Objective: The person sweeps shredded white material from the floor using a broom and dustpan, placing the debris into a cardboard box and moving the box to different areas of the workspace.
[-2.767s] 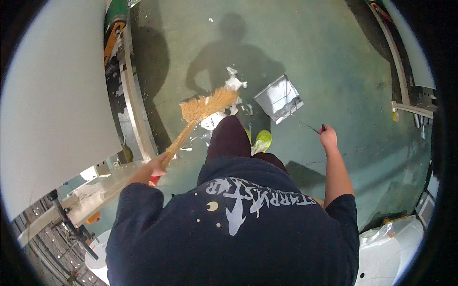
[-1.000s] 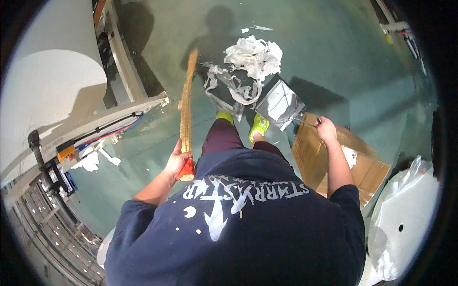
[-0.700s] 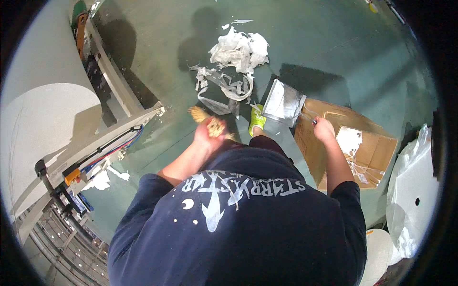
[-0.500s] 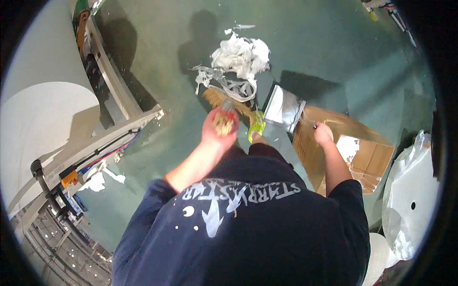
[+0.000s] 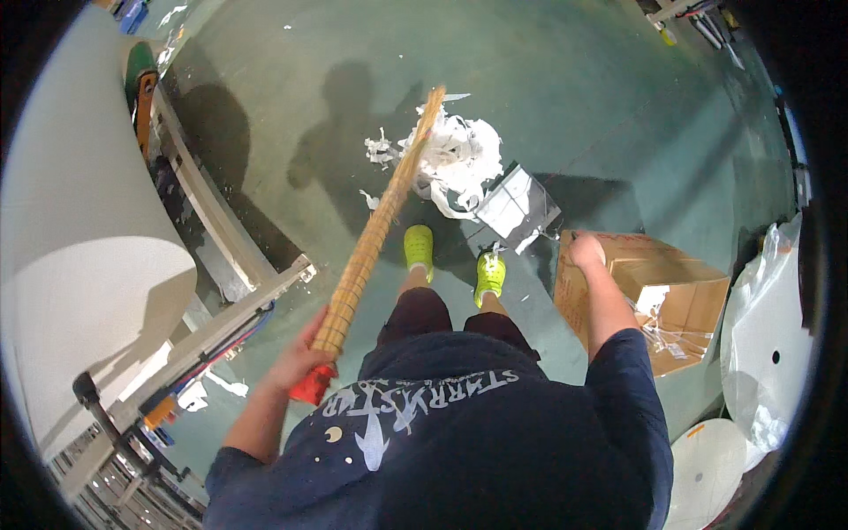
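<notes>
Nearest: dark shirt (image 5: pixel 521 450), arms out to both sides. Left hand (image 5: pixel 300 360) wrapped round the near end of a straw broom (image 5: pixel 373 234), fingers closed on the handle, red wrap (image 5: pixel 314 386) just below the grip. Broom slants from that hand up and to the right, away from the body; far end overlaps the left part of the scrap pile in view, contact can't be told. Right hand (image 5: pixel 586 250) curled in a fist at the end of the dustpan's thin handle, grip mostly hidden. Cardboard box (image 5: pixel 669 276) just beyond and right of that hand, white scraps and strings on it. Yellow-green shoes (image 5: pixel 419 249) on the floor (image 5: pixel 601 106), between the hands but farther out. Dustpan (image 5: pixel 519 208) ahead and left of the right hand, past the right shoe, white piece in it. Pile of white scraps (image 5: pixel 465 152) beyond the shoes, right by the dustpan's left edge, well apart from both hands. Loose bits (image 5: pixel 381 148) left of the pile; thin strip (image 5: pixel 457 97) farthest, near the broom's tip.
</notes>
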The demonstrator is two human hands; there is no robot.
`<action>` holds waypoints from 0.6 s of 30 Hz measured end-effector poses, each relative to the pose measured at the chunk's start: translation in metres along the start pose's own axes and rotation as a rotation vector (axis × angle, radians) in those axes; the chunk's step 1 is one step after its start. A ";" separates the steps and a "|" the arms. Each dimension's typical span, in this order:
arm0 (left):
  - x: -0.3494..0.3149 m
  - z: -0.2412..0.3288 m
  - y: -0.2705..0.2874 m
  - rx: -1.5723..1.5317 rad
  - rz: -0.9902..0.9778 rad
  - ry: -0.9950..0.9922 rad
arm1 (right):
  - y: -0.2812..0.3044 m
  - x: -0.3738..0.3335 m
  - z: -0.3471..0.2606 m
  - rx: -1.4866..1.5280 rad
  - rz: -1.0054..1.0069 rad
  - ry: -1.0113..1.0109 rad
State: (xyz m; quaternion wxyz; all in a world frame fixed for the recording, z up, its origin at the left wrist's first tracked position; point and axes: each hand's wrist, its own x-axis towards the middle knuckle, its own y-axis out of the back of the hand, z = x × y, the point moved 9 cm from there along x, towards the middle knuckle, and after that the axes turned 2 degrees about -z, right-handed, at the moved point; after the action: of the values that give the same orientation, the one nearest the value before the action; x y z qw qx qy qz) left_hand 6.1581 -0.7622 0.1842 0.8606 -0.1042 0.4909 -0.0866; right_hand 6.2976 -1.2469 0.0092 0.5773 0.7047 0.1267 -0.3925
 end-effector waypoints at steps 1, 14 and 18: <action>0.012 0.024 0.010 0.118 -0.016 0.009 | -0.008 0.009 -0.005 0.017 -0.002 -0.037; 0.206 0.022 0.016 1.580 -0.318 0.190 | 0.024 0.041 -0.127 -0.024 -0.012 -0.066; 0.155 -0.006 0.013 1.483 -0.397 0.166 | 0.021 0.053 -0.118 -0.005 0.018 -0.093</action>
State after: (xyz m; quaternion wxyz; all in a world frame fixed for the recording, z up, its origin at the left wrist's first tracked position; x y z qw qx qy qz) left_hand 6.2312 -0.7897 0.0495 0.6341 0.4203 0.3395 -0.5532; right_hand 6.3937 -1.1603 -0.0096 0.5879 0.6853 0.0942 -0.4193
